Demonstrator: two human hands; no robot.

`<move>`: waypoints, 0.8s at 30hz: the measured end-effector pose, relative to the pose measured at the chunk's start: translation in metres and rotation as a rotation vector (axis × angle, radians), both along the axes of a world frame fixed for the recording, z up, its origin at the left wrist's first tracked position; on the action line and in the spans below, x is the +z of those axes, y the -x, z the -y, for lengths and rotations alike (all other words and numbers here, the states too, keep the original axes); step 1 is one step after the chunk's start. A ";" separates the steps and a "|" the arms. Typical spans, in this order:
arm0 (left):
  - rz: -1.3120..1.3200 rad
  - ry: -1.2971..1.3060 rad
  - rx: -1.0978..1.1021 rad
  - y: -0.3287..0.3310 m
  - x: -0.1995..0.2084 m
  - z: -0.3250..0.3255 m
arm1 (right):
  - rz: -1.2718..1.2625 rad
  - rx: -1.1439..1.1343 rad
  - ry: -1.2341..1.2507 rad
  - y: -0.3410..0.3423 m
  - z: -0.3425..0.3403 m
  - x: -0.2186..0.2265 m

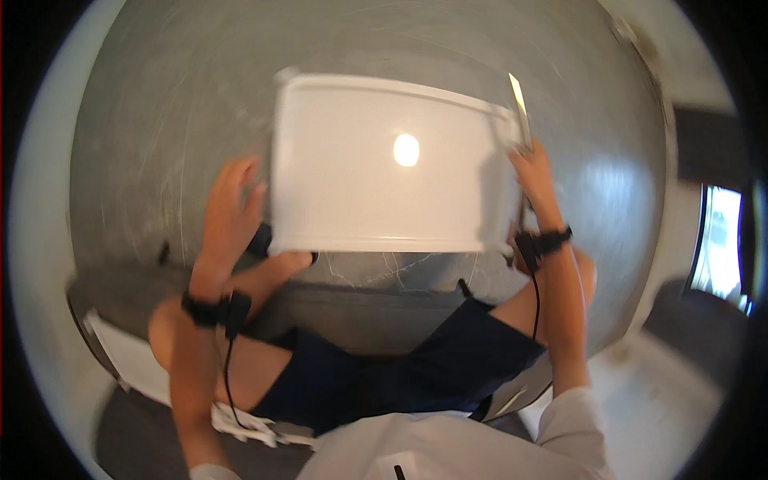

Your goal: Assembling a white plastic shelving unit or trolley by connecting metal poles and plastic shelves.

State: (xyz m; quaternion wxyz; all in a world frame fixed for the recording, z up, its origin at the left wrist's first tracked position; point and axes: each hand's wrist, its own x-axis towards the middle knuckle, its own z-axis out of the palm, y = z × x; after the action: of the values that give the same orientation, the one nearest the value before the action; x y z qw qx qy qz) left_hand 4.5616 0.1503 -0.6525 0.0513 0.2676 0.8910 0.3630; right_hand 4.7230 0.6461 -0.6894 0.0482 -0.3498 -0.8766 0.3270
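A white rectangular panel (344,168) with a raised rim and small knobs at its corners is in front of me, above my crossed legs. Next to its left edge, my left hand (228,210) is open, thumb and fingers apart and slightly curled. A narrow gap seems to separate them from the panel. My right hand (538,178) is closed at the right edge, around a long thin shiny strip (519,100) that points away from me along that side. Its fingertips are blurred against the panel, so I cannot tell if they also grip the rim.
Another white panel (132,360) leans at the lower left, with white frame-like pieces (248,426) beside my thigh. A small black piece (464,287) is before my lap, another dark one (164,253) farther left. Beneath lies a grey marbled surface (200,80).
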 end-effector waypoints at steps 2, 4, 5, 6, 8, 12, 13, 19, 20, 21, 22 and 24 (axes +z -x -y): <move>0.072 0.058 -0.038 0.001 0.020 -0.022 | -0.136 -0.072 0.014 0.015 0.005 0.014; 0.054 0.148 -0.139 -0.023 0.051 -0.085 | -0.153 -0.111 0.031 0.020 -0.031 0.044; 0.019 0.225 -0.217 -0.028 0.067 -0.096 | -0.121 -0.102 0.005 0.027 -0.031 0.055; 0.055 0.244 -0.254 -0.050 0.073 -0.117 | -0.074 -0.067 -0.034 0.028 -0.039 0.067; 0.113 0.274 -0.353 -0.097 0.080 -0.167 | -0.332 -0.011 -0.238 0.013 -0.057 0.080; 0.183 0.329 -0.620 -0.162 0.065 -0.256 | -0.408 -0.114 -0.028 0.007 -0.092 0.089; 0.193 0.319 -0.649 -0.182 0.061 -0.279 | -0.455 -0.176 0.046 -0.001 -0.095 0.092; -0.078 0.410 -0.962 -0.189 0.009 -0.368 | -0.683 -0.423 0.298 -0.034 -0.134 0.101; -0.123 0.443 -1.004 -0.184 -0.003 -0.371 | -0.743 -0.428 0.381 -0.034 -0.138 0.101; -0.188 0.472 -1.020 -0.178 -0.014 -0.370 | -0.752 -0.432 0.393 -0.032 -0.141 0.100; -0.186 0.480 -1.027 -0.175 -0.020 -0.371 | -0.781 -0.447 0.404 -0.031 -0.146 0.099; -0.179 0.509 -1.027 -0.172 -0.026 -0.371 | -0.809 -0.466 0.419 -0.031 -0.150 0.096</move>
State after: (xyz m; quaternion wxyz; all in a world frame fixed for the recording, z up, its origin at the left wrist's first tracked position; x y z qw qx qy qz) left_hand 4.7336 0.5217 -0.6785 0.2082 0.6745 0.7071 0.0420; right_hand 4.7539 0.7961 -0.5938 0.3841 -0.3836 -0.6022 0.5854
